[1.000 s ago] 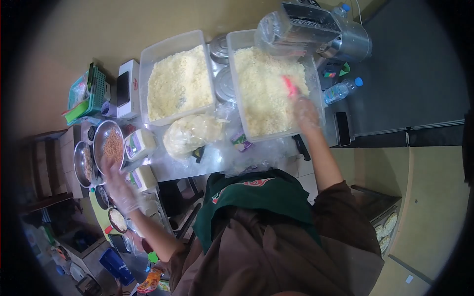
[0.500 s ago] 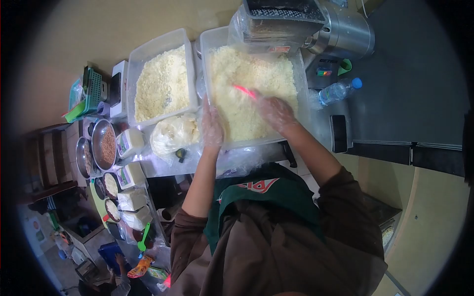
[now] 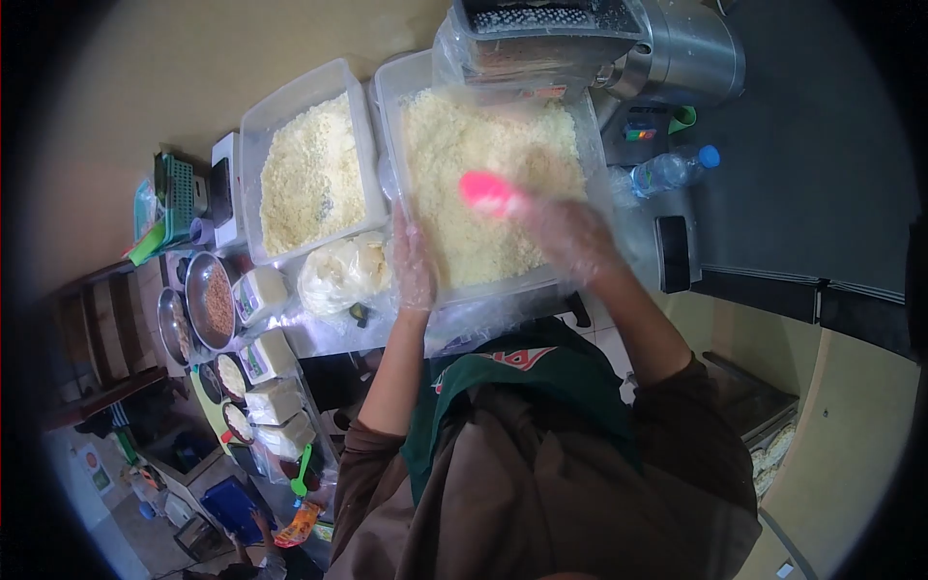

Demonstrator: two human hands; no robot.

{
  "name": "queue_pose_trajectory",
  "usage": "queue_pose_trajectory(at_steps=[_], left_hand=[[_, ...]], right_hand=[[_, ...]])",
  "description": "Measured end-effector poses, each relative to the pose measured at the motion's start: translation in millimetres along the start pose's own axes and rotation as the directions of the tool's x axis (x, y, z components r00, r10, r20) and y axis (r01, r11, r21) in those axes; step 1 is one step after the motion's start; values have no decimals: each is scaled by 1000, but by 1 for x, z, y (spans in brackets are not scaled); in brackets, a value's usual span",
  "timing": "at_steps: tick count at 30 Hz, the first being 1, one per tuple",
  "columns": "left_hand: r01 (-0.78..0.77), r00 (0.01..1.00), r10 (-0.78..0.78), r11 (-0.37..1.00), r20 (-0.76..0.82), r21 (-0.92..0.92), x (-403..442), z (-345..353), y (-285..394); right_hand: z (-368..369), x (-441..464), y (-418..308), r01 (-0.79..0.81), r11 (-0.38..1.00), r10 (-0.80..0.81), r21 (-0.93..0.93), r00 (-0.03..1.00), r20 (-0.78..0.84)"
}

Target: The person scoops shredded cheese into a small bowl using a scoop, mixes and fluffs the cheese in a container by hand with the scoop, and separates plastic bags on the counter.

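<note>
In the head view, a large clear plastic tub (image 3: 391, 126) holds a bed of pale yellow grated cheese-like shreds (image 3: 445, 232). My right hand (image 3: 570, 237), in a clear glove and blurred by motion, is closed on a bright pink spatula (image 3: 486, 191) with a rounded head, over the shreds. Against the tub's left wall lies my gloved left hand (image 3: 416, 266), its fingers stretched along the side. Just left of that hand sits a plastic bag of pale stuff (image 3: 338, 275).
A metal grating machine (image 3: 677, 53) overhangs the tub's far end. Left stands a second tub (image 3: 253, 164) of shreds. To the right are a water bottle (image 3: 672, 174) and a phone (image 3: 672, 253). Bowls (image 3: 213, 300) and white blocks (image 3: 271, 353) line the lower left; another person's hands (image 3: 256, 527) show beyond.
My right hand has moved slightly right and down, turning the pink spatula so its broad face shows. My left hand stays on the tub wall. The whole view has shifted a little.
</note>
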State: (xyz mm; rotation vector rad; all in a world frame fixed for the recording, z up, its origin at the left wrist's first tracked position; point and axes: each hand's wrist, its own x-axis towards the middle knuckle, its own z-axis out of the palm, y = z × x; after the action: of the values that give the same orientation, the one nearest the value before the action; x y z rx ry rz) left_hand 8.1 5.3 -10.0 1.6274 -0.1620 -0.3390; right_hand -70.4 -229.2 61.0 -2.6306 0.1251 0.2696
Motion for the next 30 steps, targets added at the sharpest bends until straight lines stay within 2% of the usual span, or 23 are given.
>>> queue_pose_trajectory(at_steps=[1,2,4,5,6,7,8,9,11,15,18,20,21,23,25,26,28,29,30], left_hand=[[23,1000,-23,999,9,-29,0,0,0],[29,999,-29,999,13,-28,0,0,0],[53,998,-53,999,26,-1,0,0,1],[58,998,-58,998,27,9,1,0,1],[62,998,-63,998,26,18,-1,-1,1],[69,997,-70,997,31,27,-2,-1,1],[76,996,-77,997,40,33,-3,0,1],[78,996,-79,996,49,35,-3,-1,1],[71,996,-73,997,55,34,-3,-2,1],[80,995,-83,995,60,58,-5,1,1],[96,995,-99,991,31,99,-5,1,2],[95,994,-100,988,32,122,-6,0,3],[90,995,-95,987,34,132,-7,3,3],[45,998,-51,988,37,149,-8,6,5],[-4,999,-1,986,33,166,-10,4,6],[-32,999,28,984,27,176,-9,8,7],[-85,996,83,977,16,196,-10,6,7],[-111,994,110,972,14,207,-13,6,7],[-119,993,120,969,10,218,-12,8,9]], right_hand=[[-12,-10,-33,-52,996,49,67,997,55],[-1,-4,-37,-59,996,55,70,997,59],[37,10,-30,53,998,-60,42,982,178],[45,21,-13,18,988,-25,156,999,47],[29,31,-3,20,988,-28,154,999,47],[4,35,4,-198,969,178,148,975,134],[-11,34,11,-410,904,379,121,900,215],[-12,21,21,-415,903,387,115,898,208],[-2,-10,30,-181,983,185,-42,974,127],[15,-21,-10,-177,984,177,-19,963,201],[-2,12,-5,-214,974,203,69,969,145],[-9,24,18,-353,935,354,46,934,-38],[0,28,22,-349,936,351,46,935,-48],[32,48,36,-285,937,271,-204,958,-95],[48,64,38,-221,867,183,-447,975,-128],[49,60,25,-218,866,163,-450,974,-158],[62,28,-16,-118,945,66,-305,982,-175],[58,28,-26,-63,971,18,-233,982,-187],[45,29,-23,-55,970,7,-236,980,-199]])
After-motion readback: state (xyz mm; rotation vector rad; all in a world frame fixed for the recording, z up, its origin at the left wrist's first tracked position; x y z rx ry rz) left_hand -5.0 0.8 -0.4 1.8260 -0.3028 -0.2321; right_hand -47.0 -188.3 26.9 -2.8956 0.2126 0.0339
